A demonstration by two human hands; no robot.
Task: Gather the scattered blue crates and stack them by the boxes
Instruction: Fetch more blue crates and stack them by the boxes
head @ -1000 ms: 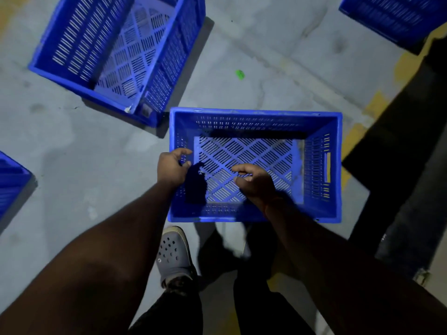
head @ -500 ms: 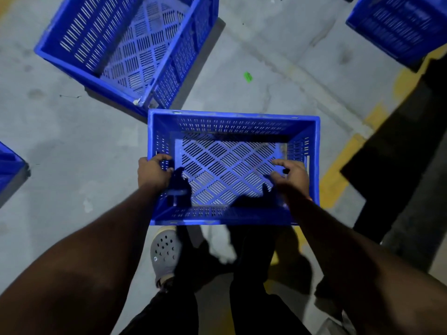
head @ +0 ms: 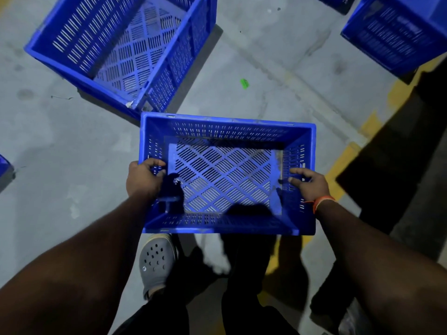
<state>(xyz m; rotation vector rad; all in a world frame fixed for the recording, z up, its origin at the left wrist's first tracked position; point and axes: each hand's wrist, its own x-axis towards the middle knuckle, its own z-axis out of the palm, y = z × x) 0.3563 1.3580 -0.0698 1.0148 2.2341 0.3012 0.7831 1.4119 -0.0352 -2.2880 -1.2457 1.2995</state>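
Observation:
I hold an empty blue slotted crate (head: 227,128) level in front of me, above the floor. My left hand (head: 142,178) grips its left rim, fingers curled over the edge. My right hand (head: 310,183) grips the right wall, with an orange band at the wrist. A second blue crate (head: 72,37) lies tipped on the concrete at the upper left, its corner close to the held crate. A third blue crate (head: 396,37) sits at the upper right. A sliver of another blue crate (head: 3,165) shows at the left edge.
The concrete floor (head: 60,146) carries a yellow painted line (head: 343,163) on the right, next to a dark shadowed area. A small green scrap (head: 244,83) lies beyond the held crate. My grey clog (head: 156,262) and dark trousers are below the crate.
My right hand moved from the crate's inside floor out to its right wall and took hold. The crate shifted left, toward the tipped crate's corner.

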